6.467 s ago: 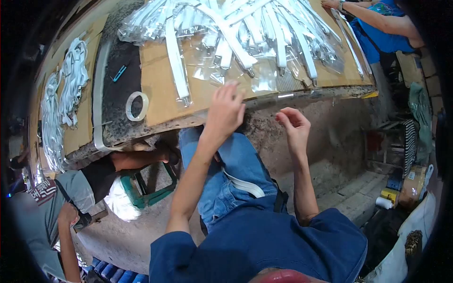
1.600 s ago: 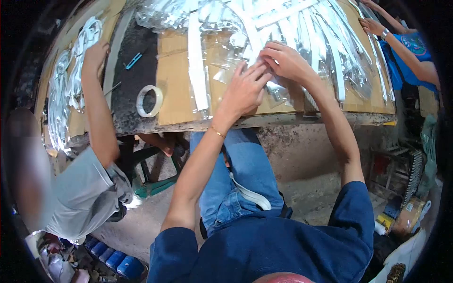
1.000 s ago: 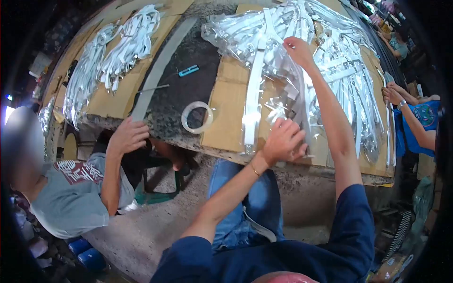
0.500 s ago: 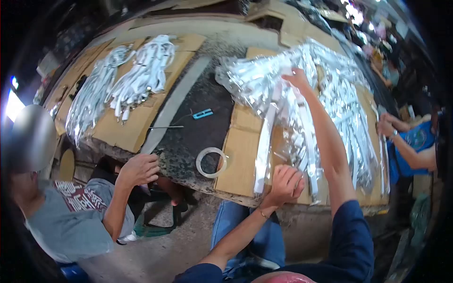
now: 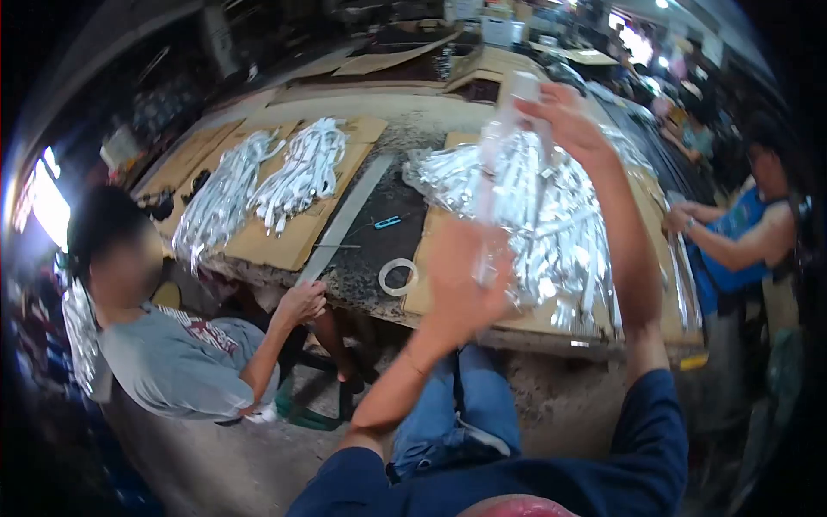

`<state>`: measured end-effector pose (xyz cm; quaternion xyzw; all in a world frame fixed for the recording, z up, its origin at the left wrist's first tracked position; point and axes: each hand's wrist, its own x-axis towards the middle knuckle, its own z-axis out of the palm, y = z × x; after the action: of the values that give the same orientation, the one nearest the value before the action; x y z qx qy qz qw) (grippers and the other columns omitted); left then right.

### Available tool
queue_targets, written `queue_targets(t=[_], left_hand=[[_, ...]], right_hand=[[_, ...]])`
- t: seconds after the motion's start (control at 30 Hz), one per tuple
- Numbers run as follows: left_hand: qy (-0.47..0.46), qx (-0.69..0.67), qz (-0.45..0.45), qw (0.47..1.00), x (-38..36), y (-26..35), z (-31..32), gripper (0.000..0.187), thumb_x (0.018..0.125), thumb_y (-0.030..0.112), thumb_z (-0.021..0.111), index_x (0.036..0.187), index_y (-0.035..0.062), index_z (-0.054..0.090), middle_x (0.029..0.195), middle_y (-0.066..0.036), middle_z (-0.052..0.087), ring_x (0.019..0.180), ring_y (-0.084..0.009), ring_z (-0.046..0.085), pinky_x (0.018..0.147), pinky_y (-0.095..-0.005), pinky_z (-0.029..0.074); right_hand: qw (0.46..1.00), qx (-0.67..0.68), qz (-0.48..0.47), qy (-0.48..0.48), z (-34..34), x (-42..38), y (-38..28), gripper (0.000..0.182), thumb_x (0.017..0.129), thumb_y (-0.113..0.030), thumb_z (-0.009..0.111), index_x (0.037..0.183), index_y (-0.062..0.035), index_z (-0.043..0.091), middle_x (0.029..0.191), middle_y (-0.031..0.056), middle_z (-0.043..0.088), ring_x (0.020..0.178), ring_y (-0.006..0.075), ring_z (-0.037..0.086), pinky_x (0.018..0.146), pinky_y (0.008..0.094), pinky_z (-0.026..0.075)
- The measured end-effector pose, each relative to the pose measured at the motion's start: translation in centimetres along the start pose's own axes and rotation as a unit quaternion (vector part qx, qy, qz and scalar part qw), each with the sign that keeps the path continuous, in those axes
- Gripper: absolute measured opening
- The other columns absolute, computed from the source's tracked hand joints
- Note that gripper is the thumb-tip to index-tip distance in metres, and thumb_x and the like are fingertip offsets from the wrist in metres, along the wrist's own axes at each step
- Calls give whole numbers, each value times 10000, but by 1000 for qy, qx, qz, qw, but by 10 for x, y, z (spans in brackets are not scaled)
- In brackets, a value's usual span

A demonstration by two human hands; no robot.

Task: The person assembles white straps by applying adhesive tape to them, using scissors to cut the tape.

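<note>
In the head view my right hand (image 5: 564, 121) is raised over the table, its fingers closed round the upper end of a white strap in a clear plastic sleeve (image 5: 515, 112). The sleeve hangs down to my left hand (image 5: 469, 276), which is beside its lower end and smeared by motion, so I cannot tell how its fingers lie. Behind both hands a large heap of white straps in shiny plastic (image 5: 560, 233) covers a cardboard sheet (image 5: 422, 274).
A tape roll (image 5: 383, 280), a blue-handled cutter (image 5: 388, 222) and a thin rod (image 5: 338, 246) lie on the dark tabletop. More white straps (image 5: 301, 168) are on cardboard at left. One person (image 5: 185, 353) sits at left; another (image 5: 745, 228) works at right.
My right hand has lifted from the heap with a sleeved strap. My left hand has risen from the table edge towards its lower end. The view has tilted up.
</note>
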<state>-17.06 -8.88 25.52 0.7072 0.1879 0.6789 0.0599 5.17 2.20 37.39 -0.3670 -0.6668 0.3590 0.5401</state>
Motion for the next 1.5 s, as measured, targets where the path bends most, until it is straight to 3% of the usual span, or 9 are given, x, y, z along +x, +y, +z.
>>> queue_targets(t=[0.07,0.17,0.23,0.33,0.8,0.9,0.97,1.3,1.5], left_hand=[[-6,55,-63,996,49,-7,-15,335,813,140,693,1096,-6,593,1035,-173,606,974,-360,577,861,-432,447],[29,59,-91,994,114,-13,-20,370,837,187,719,1112,-40,618,988,-169,636,939,-316,612,849,-407,472],[-216,-78,-231,945,139,-13,-34,388,886,228,702,1160,-36,630,977,-114,683,868,-166,627,800,-290,476],[-256,-210,-245,911,150,-4,-42,304,891,203,708,1088,-26,676,877,-74,702,777,-116,616,759,-267,479],[-182,-117,-281,935,137,14,-37,214,889,200,714,886,-14,729,777,-50,701,695,-67,601,635,-215,464],[-164,-101,-249,949,129,5,-29,230,910,203,689,938,-24,705,777,-48,695,698,-76,615,624,-218,471],[-186,-270,-277,903,117,2,-31,226,939,183,647,981,-39,654,780,-52,683,694,-105,632,629,-236,488],[-301,-252,-398,829,10,-65,-48,121,951,93,617,928,-25,633,794,-72,684,722,-126,658,689,-273,529],[-346,-178,-489,781,-58,-95,-84,97,914,71,664,975,-5,667,776,4,641,742,-70,588,681,-229,476]], right_hand=[[999,-32,-7,-24,9,-1,-22,308,822,-173,786,1028,29,678,959,88,697,818,146,657,746,275,528],[994,-88,-33,-54,27,-6,-55,302,815,-175,794,1022,21,696,952,77,702,809,126,642,730,272,510],[996,-45,-35,-71,46,-21,-72,296,812,-178,797,1009,23,705,927,62,705,791,107,627,726,269,494],[994,-30,-69,-79,58,-34,-86,305,819,-181,793,1026,25,706,922,60,707,795,103,634,747,265,498],[997,-27,-29,-70,55,-54,-94,308,787,-169,819,1011,17,720,859,63,725,755,79,644,675,228,489],[992,-69,-86,-63,50,-45,-87,286,781,-167,822,983,10,726,858,65,726,749,84,643,678,232,493],[993,-71,-91,-22,49,-41,-85,279,778,-163,823,975,10,728,857,68,727,748,88,645,682,234,497],[982,-69,-151,93,-19,2,-79,276,801,-118,799,1029,5,703,932,65,719,826,113,660,757,234,521],[985,-56,-78,141,-85,17,-46,293,864,-163,747,1096,-1,667,1009,59,696,874,125,658,769,297,581]])
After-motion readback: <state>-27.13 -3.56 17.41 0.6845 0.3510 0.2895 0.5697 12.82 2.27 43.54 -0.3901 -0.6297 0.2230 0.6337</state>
